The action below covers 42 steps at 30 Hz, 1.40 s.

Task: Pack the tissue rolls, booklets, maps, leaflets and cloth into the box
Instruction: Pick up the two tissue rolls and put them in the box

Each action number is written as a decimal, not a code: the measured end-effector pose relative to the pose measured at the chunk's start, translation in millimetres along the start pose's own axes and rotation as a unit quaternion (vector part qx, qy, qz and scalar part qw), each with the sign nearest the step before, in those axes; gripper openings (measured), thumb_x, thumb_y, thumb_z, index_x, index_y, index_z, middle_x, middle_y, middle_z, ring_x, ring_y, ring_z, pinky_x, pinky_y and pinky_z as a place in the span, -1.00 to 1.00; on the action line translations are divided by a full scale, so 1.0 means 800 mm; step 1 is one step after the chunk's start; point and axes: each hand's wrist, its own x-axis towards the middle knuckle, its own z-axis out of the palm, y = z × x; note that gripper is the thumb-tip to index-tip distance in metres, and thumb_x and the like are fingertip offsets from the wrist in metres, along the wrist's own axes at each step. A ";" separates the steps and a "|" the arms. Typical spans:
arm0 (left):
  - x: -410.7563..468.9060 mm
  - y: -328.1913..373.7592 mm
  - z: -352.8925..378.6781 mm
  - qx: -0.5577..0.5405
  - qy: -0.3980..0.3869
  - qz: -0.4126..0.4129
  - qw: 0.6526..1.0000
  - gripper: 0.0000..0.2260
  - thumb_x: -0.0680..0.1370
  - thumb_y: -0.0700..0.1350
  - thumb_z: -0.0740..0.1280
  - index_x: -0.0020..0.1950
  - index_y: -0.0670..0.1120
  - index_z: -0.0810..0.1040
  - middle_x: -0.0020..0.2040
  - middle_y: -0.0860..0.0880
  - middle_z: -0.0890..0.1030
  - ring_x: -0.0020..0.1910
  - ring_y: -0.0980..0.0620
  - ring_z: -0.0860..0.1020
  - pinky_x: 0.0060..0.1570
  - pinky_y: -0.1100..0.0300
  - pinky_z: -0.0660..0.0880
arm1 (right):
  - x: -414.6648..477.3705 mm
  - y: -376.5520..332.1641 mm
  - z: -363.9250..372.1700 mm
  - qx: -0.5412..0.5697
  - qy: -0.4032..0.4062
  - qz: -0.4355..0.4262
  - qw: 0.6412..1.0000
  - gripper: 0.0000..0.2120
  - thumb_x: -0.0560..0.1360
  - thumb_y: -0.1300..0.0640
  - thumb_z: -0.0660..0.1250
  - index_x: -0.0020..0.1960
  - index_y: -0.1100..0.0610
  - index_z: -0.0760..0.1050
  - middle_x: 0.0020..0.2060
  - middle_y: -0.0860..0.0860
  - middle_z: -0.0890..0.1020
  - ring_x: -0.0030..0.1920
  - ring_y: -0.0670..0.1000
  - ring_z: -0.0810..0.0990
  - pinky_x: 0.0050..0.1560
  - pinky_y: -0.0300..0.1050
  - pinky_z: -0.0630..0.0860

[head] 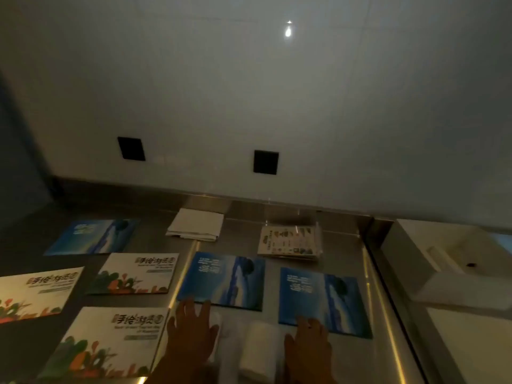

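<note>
Bottom centre: your left hand (191, 332) and right hand (310, 346) both lie flat, palms down, fingers spread apart, gripping nothing. Left hand rests on the left end of the white tissue rolls (260, 347); right hand sits just right of them, fingertips at the lower edge of a blue booklet (321, 299). Light is dim, so exact contact is hard to judge.

Left to right across the steel counter (343, 273):
- Far left, a white map (36, 293) with plant artwork, cut off by the frame edge.
- Lower left, a second map (108, 342), touching your left hand's side.
- Above it, a third map (133, 274).
- Upper left, a blue booklet (94, 236) lying flat.
- Centre, another blue booklet (221, 281), just above your left fingertips.
- Behind it, near the wall, a folded white cloth (195, 224).
- Right of the cloth, a stack of leaflets (291, 243) in a clear holder.
- Far right, the white box (448, 261), open, well apart from the hands.
</note>
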 end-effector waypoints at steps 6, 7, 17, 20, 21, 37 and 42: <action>0.032 -0.056 0.031 -0.024 -0.135 -0.035 0.990 -0.36 0.53 0.21 0.14 0.53 0.05 -0.03 0.53 -0.15 0.06 0.49 -0.18 0.09 0.42 -0.06 0.19 | -0.012 -0.074 0.073 0.000 -0.043 0.158 0.986 -0.28 0.48 -0.35 0.06 0.52 -0.06 -0.06 0.45 0.06 0.20 0.41 0.10 0.22 0.35 0.06 0.28; 0.033 -0.059 0.037 -0.022 -0.143 -0.039 0.989 -0.35 0.52 0.22 0.15 0.52 0.04 -0.02 0.50 -0.15 0.13 0.45 -0.16 0.15 0.39 -0.04 0.24 | -0.013 -0.079 0.083 -0.002 -0.036 0.181 0.983 -0.24 0.47 -0.37 0.05 0.52 -0.08 -0.11 0.44 0.07 0.21 0.39 0.11 0.23 0.34 0.06 0.29; 0.047 -0.041 0.056 -0.274 -0.178 -0.126 0.937 -0.21 0.48 -0.02 0.36 0.52 -0.05 -0.09 0.35 -0.15 0.33 0.33 -0.10 0.37 0.32 0.03 0.32 | -0.013 -0.091 0.094 0.151 -0.047 0.258 0.953 0.03 0.39 -0.22 0.38 0.52 0.07 -0.25 0.35 0.13 0.35 0.31 0.12 0.41 0.30 -0.03 0.35; 0.051 -0.044 0.062 -0.321 -0.196 -0.099 0.921 -0.38 0.41 -0.14 0.43 0.40 -0.18 0.26 0.28 -0.21 0.45 0.26 -0.14 0.45 0.20 0.13 0.39 | -0.008 -0.083 0.088 0.211 -0.084 0.272 0.935 -0.02 0.33 -0.19 0.46 0.49 0.18 0.00 0.35 0.13 0.38 0.33 0.11 0.40 0.33 -0.05 0.34; 0.054 -0.044 0.062 -0.342 -0.194 -0.094 0.915 -0.47 0.38 -0.18 0.45 0.31 -0.20 0.38 0.22 -0.22 0.51 0.19 -0.14 0.50 0.10 0.15 0.43 | -0.007 -0.078 0.085 0.233 -0.091 0.277 0.928 -0.04 0.30 -0.17 0.49 0.46 0.20 0.06 0.35 0.13 0.39 0.33 0.11 0.41 0.33 -0.04 0.35; 0.083 0.094 -0.008 -0.724 -0.349 -0.201 0.560 -0.50 0.34 -0.29 0.41 0.26 -0.18 0.38 0.12 -0.37 0.58 0.02 -0.33 0.59 -0.08 -0.17 0.56 | 0.030 0.087 -0.081 0.463 0.094 0.261 0.842 -0.44 0.40 -0.10 0.43 0.21 0.28 0.47 -0.09 0.19 0.60 -0.09 0.21 0.60 0.00 0.15 0.58; 0.049 0.182 -0.007 -0.730 -0.334 -0.193 0.564 -0.54 0.25 -0.22 0.46 0.12 -0.16 0.47 -0.20 -0.30 0.70 -0.25 -0.24 0.68 -0.35 -0.04 0.61 | 0.039 0.170 -0.141 0.468 0.099 0.222 0.849 -0.42 0.40 -0.14 0.40 0.28 0.19 0.41 -0.05 0.16 0.58 -0.07 0.18 0.58 -0.04 0.10 0.58</action>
